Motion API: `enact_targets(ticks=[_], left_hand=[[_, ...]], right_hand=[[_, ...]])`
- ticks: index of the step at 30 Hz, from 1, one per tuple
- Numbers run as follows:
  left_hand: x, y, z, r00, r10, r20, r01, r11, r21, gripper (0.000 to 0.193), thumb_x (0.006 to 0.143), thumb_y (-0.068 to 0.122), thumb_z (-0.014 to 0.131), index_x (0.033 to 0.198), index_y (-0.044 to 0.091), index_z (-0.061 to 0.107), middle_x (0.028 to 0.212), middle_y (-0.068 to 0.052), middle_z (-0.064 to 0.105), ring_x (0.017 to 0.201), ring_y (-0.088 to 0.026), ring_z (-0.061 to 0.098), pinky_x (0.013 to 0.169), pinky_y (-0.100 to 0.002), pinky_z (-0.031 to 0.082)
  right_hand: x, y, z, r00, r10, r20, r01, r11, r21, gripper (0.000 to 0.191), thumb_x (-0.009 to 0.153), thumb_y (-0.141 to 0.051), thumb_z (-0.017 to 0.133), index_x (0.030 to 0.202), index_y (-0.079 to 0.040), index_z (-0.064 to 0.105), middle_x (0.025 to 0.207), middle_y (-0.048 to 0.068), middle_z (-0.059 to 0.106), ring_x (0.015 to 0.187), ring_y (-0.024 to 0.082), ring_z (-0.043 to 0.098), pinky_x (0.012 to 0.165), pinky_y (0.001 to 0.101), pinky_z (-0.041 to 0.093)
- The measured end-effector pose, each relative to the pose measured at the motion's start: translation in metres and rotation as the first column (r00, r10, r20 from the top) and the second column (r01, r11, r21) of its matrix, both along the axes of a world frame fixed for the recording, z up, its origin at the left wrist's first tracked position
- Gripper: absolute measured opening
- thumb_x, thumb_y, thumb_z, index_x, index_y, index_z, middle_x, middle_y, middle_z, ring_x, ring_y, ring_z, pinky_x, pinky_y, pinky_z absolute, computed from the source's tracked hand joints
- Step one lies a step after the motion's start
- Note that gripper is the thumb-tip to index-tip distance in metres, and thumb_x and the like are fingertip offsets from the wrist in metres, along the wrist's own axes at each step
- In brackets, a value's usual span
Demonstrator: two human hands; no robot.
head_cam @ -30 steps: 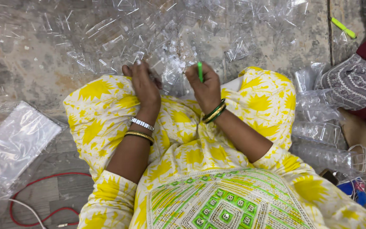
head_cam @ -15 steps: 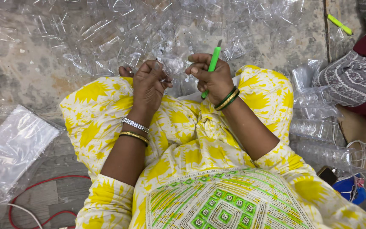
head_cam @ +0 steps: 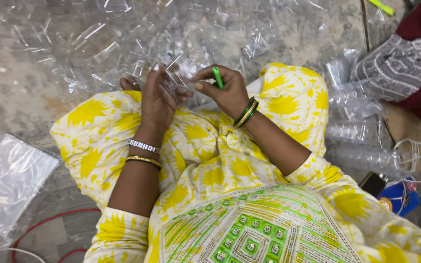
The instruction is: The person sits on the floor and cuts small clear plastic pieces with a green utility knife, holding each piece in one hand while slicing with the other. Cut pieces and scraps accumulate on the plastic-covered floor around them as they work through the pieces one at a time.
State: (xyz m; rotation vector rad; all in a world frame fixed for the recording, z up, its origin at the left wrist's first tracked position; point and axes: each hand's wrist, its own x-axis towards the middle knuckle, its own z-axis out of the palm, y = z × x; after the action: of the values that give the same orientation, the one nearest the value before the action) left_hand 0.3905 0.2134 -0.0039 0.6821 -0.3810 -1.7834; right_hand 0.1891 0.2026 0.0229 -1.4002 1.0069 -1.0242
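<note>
Above the lap, right hand (head_cam: 227,92) grips a green pen (head_cam: 218,77).

I see a small clear plastic piece (head_cam: 174,80) pinched at centre, just left of a short green stick (head_cam: 217,77) standing nearly upright, above my lap.

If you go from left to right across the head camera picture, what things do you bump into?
Clear plastic bag → left hand → green pen in right hand → stacked clear bags → another person's patterned sleeve.
</note>
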Motion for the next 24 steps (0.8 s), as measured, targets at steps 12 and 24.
enact_targets(ticks=[12,24], left_hand=[[-0.001,-0.003,0.002,0.952,-0.307,-0.002,0.307,0.95,0.066,0.067,0.095,0.061,0.046,0.129,0.004,0.057,0.077,-0.015,0.069,0.061,-0.029,0.072,0.054,-0.036,0.061],[-0.004,-0.005,-0.019,0.902,-0.421,0.09,0.397,0.894,0.207,0.082,0.095,0.072,0.043,0.13,-0.001,0.058,0.074,-0.011,0.067,0.052,-0.023,0.067,0.045,-0.029,0.055]], right_hand=[[-0.006,-0.011,-0.006,0.998,0.025,0.066,-0.031,0.995,0.093,0.011,0.102,-0.012,0.074,0.106,-0.002,0.073,0.091,-0.001,0.072,0.08,0.006,0.062,0.073,0.0243,0.053],[-0.002,-0.003,0.03,0.918,0.025,-0.396,-0.186,0.909,-0.373,0.059,0.085,-0.024,0.092,0.134,-0.006,0.064,0.097,0.005,0.06,0.082,0.016,0.057,0.075,0.0301,0.049]])
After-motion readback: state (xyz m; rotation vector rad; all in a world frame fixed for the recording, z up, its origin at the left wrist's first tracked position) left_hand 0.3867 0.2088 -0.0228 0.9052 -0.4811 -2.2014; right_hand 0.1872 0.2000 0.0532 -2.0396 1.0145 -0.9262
